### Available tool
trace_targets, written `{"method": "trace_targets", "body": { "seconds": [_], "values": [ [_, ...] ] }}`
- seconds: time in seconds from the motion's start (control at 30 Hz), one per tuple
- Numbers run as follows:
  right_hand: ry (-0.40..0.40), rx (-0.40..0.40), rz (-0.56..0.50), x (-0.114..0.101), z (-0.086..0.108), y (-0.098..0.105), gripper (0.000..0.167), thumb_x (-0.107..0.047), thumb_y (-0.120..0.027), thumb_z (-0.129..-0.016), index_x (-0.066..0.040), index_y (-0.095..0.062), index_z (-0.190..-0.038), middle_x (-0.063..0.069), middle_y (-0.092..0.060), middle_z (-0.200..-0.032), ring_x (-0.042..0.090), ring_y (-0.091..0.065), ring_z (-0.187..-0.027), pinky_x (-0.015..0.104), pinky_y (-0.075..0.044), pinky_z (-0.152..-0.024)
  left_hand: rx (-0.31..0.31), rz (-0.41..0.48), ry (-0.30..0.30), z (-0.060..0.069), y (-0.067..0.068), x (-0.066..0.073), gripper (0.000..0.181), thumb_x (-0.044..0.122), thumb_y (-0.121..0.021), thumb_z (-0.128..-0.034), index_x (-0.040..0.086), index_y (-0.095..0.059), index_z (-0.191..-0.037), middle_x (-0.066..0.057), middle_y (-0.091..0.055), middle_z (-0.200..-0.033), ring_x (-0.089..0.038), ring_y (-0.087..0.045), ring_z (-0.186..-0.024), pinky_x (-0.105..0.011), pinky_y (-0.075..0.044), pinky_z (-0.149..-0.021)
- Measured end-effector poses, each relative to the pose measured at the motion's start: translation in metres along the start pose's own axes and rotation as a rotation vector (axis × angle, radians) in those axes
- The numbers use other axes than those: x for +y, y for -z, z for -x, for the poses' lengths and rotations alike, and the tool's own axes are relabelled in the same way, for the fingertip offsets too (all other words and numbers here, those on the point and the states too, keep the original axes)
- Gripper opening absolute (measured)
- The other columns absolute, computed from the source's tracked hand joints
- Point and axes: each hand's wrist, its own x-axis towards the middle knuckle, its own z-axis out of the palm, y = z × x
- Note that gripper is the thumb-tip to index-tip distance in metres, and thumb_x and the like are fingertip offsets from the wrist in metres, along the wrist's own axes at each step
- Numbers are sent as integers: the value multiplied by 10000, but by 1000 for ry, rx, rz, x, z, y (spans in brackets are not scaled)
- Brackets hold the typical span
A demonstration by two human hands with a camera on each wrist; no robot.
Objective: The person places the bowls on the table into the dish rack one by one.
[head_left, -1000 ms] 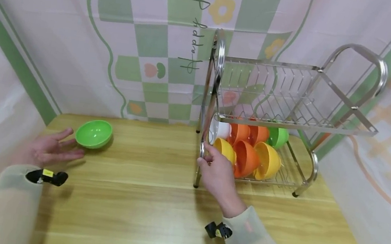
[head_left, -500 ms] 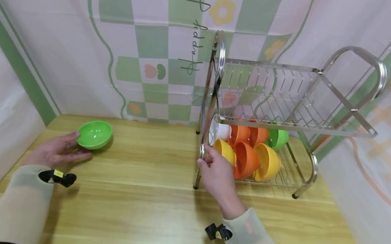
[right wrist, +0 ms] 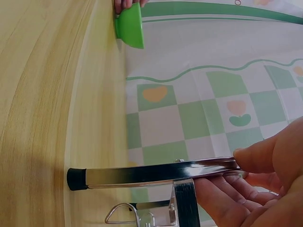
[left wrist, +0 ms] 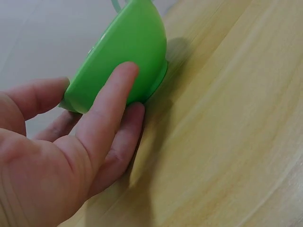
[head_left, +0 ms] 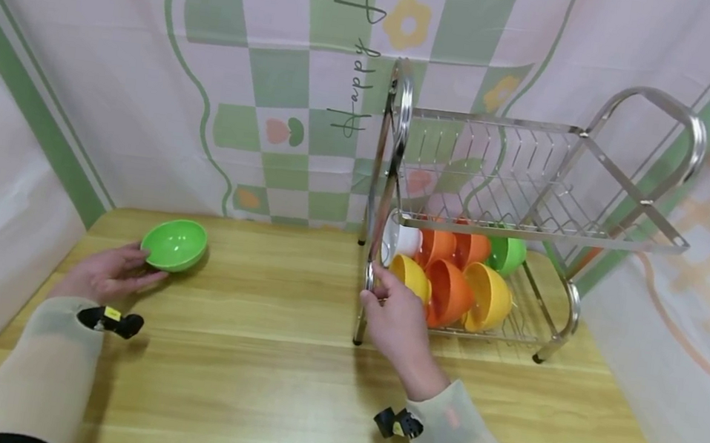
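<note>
On the table's left side sits a green bowl, its open side up. My left hand has it at the near-left edge; the left wrist view shows one finger at the rim and others against the bowl's outer wall and low beside its base. My right hand grips the left front upright of a two-tier metal dish rack, thumb and curled fingers round the tube in the right wrist view.
Bowls stand tilted in two rows on the rack's lower tier: a white bowl, several orange and yellow ones such as the front orange bowl, and a green one. A patterned curtain hangs behind the wooden table.
My left hand has moved right, up to the green bowl, and its fingers now meet the rim and wall. The right hand keeps its hold on the rack.
</note>
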Motion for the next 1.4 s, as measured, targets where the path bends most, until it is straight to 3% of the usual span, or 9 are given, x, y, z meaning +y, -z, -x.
{"method": "trace_targets", "body": {
  "seconds": [0.3,0.47,0.63,0.73,0.87,1.0,1.07,1.23,1.4],
  "values": [
    [-3,0,1,1,0,0,496,-171,-655,-977,-185,-530,-1457,27,-675,-948,217,-607,-817,315,-540,-584,47,-14,5,-1,-4,-1,817,-34,-443,-1032,376,22,-1565,137,127,-1620,-205,-98,-1468,-412,-323,-1129],
    [-4,-3,3,1,0,-1,500,-158,-656,-975,-184,-529,-1459,29,-672,-945,219,-603,-809,312,-538,-580,48,-61,4,0,-4,-1,799,-32,-445,-1033,351,2,-1573,93,87,-1637,-324,-363,-1378,-411,-344,-1117],
    [-1,-3,-4,1,0,-1,495,-171,-654,-978,-181,-530,-1458,26,-670,-944,216,-600,-798,318,-536,-568,12,-195,-32,-2,-5,-4,810,-54,-436,-1028,318,24,-1581,-21,82,-1640,-358,-485,-1282,-436,-362,-1097],
    [5,2,-7,1,0,-1,491,-173,-653,-978,-178,-534,-1454,24,-673,-941,213,-602,-795,323,-533,-562,-6,-250,-57,-5,-6,-6,831,-79,-445,-1014,290,33,-1585,-56,57,-1640,-356,-597,-1140,-463,-374,-1082],
    [17,9,0,1,0,-1,490,-171,-657,-975,-173,-538,-1450,21,-678,-938,207,-608,-804,321,-533,-566,-73,-318,-80,-7,-8,-10,813,-80,-424,-1020,218,74,-1589,-236,-254,-1528,-309,-654,-976,-490,-353,-1088],
    [24,10,4,1,-1,-1,488,-170,-659,-975,-172,-539,-1449,24,-680,-943,209,-612,-811,315,-539,-569,-116,-404,-117,-3,-12,-17,795,-50,-436,-1023,158,92,-1579,-177,-475,-1337,-278,-646,-1001,-488,-357,-1088],
    [23,6,6,1,-1,-1,489,-171,-659,-977,-176,-537,-1451,25,-679,-945,212,-611,-813,310,-542,-573,-123,-465,-138,0,-17,-21,782,-38,-437,-1023,132,88,-1577,-197,-428,-1386,-280,-642,-1006,-486,-374,-1077],
    [19,0,12,-1,-1,-1,496,-173,-659,-977,-179,-531,-1456,23,-672,-935,214,-605,-809,305,-544,-577,-157,-617,-148,8,-34,-33,746,-12,-433,-1028,82,55,-1585,-220,-144,-1512,-299,-608,-1039,-467,-376,-1070],
    [19,0,18,-1,0,0,497,-164,-660,-975,-166,-531,-1455,27,-671,-926,215,-605,-803,307,-542,-573,-142,-673,-153,16,-50,-43,755,-4,-473,-1010,77,0,-1594,-192,-36,-1574,-292,-603,-1028,-438,-417,-1044]
  ]
}}
